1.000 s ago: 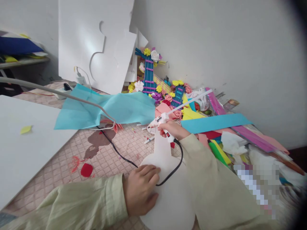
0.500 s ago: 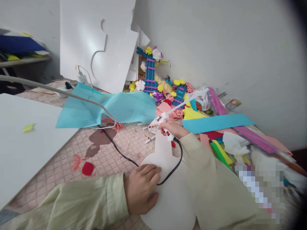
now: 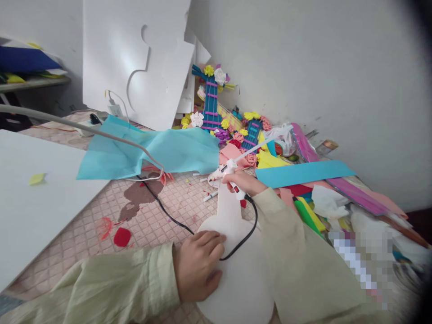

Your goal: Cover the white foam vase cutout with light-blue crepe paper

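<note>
A white guitar-shaped foam cutout [image 3: 243, 274] lies on the patterned surface in front of me. My left hand [image 3: 199, 265] rests on its wide lower part with the fingers curled and pressing down. My right hand [image 3: 241, 181] grips a white glue gun [image 3: 227, 170] at the narrow top end of the cutout, nozzle pointing left. A long glue stick [image 3: 266, 141] juts out of the gun's back. Its black cord [image 3: 175, 222] loops across the cutout and runs off to the left.
A light blue sheet [image 3: 151, 153] lies crumpled behind the gun. Coloured foam sheets, paper flowers and blue ladder shapes [image 3: 211, 101] pile up along the wall. White boards [image 3: 135, 58] lean at the back; another white board [image 3: 30, 198] covers the left. A red scrap [image 3: 122, 236] lies nearby.
</note>
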A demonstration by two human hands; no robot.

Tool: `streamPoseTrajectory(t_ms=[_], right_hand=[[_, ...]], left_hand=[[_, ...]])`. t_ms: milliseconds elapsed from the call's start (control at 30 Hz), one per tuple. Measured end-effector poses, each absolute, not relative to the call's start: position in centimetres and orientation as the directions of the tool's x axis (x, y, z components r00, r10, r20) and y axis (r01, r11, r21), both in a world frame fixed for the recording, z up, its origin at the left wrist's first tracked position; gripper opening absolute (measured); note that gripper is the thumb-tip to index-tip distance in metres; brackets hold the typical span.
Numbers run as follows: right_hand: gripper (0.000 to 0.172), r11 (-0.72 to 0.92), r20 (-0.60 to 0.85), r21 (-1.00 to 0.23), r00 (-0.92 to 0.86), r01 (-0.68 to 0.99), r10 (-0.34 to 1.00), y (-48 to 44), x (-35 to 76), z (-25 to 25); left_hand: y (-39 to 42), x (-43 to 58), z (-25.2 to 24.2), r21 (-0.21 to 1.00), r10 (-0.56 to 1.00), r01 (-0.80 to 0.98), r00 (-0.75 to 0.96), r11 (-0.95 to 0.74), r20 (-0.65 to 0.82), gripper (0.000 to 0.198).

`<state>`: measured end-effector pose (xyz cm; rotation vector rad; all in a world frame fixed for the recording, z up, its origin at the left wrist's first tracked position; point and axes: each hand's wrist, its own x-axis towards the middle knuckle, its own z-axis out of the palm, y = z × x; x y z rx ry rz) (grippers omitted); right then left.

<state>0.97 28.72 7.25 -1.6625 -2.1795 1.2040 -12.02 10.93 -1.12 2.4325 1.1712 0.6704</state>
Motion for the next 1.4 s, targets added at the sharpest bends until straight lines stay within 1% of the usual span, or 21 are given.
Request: streamPoseTrajectory(t_ms=[267,467,767,967,1200,1400], right_hand=[[0.029,0.083,-0.330,-0.682,-0.407,0.726,0.852,28.2,1.5,7.4],[0.026,0.086,-0.326,-0.693,-0.417,0.716,0.848,28.3,1.9,7.2],[0.025,0.054,-0.356,-0.661,-0.377,0.748,0.855,28.1,2.8,7.2],[0.028,0.033,-0.365,-0.645,-0.347,0.763,0.864,27.6,3.0,7.9],[0.026,-0.020,-0.368,-0.677,-0.314,0.736,0.875,27.3,3.7,7.8],[0.025,-0.091,-0.334,-0.767,-0.275,0.636,0.902,27.1,4.1,8.0]], left_hand=[[10.9,-12.1,-0.8,0.495,0.797,0.633,0.543,-0.595,0.264,0.022],[10.9,-12.0,-0.9,0.493,0.805,0.646,0.544,-0.583,0.238,0.022],[10.9,-12.1,-1.0,0.493,0.796,0.632,0.539,-0.598,0.274,0.021],[10.9,-12.1,-0.9,0.482,0.793,0.637,0.551,-0.602,0.261,0.022],[10.9,-12.0,-1.0,0.488,0.796,0.636,0.543,-0.598,0.268,0.022],[10.9,-12.1,-1.0,0.483,0.792,0.634,0.544,-0.604,0.277,0.021]])
